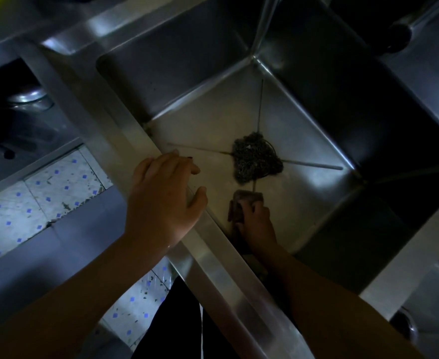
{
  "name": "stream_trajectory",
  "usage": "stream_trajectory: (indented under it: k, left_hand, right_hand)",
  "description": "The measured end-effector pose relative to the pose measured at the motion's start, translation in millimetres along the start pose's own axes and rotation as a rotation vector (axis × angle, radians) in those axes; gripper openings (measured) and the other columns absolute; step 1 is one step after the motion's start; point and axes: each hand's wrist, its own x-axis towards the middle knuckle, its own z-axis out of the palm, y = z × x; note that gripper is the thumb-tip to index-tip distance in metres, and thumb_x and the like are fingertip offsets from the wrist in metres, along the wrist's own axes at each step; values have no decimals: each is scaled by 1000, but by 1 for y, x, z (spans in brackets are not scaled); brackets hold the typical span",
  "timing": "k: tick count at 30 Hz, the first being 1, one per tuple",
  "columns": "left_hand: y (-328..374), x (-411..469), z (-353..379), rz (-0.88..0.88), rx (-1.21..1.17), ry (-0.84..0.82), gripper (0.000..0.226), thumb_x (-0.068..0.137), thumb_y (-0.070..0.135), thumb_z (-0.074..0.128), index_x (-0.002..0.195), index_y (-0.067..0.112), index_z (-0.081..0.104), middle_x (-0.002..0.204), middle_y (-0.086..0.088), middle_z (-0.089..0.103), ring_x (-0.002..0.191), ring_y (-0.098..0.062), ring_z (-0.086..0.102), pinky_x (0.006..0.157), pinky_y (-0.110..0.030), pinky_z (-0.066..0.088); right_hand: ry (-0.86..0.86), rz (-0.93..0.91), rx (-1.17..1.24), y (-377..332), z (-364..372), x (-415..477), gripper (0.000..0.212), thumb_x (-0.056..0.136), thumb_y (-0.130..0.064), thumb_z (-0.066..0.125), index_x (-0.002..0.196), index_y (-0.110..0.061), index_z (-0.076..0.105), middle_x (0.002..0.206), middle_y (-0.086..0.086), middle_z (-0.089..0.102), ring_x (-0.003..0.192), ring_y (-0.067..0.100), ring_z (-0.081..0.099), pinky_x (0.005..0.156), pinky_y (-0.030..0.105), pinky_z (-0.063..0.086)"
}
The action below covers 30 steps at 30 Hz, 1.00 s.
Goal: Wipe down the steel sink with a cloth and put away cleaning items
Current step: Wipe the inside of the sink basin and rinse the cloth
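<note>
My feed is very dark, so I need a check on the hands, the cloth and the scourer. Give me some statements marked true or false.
1. The right hand holds the cloth down inside the basin. True.
2. The left hand is inside the basin. False: it rests on the sink rim.
3. The steel scourer lies mid-floor in the basin. True.
4. The left hand grips the steel scourer. False: neither hand touches it.
</note>
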Motion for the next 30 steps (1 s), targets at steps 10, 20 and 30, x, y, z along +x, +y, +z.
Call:
stream_trajectory:
  k: [10, 20, 30]
  left_hand:
    - [-47, 60, -35, 167, 63, -112, 43, 80, 35, 44, 111, 9, 61, 119, -16, 59, 117, -35, 50, 99, -46, 35]
    - [-81, 100, -34, 174, 372, -224, 62, 71, 50, 31, 109, 15, 65, 110, -12, 66, 106, -30, 58, 106, -41, 27]
    - [-88, 102, -33, 172, 307, -160, 53, 75, 49, 37, 102, 15, 66, 101, -9, 69, 98, -28, 61, 103, -36, 30]
  right_hand:
    - [185, -507, -127, -35, -2, 46, 48, 64, -19, 83, 108, -8, 69, 102, 23, 65, 86, 37, 64, 68, 32, 52]
    - [285, -428, 233, -69, 30, 78, 31, 95, -26, 51, 120, -8, 57, 120, 11, 52, 119, 30, 45, 100, 21, 27]
    - [453, -444, 232, -112, 3, 129, 36, 73, -10, 69, 107, 1, 66, 106, 26, 60, 96, 44, 57, 86, 43, 48]
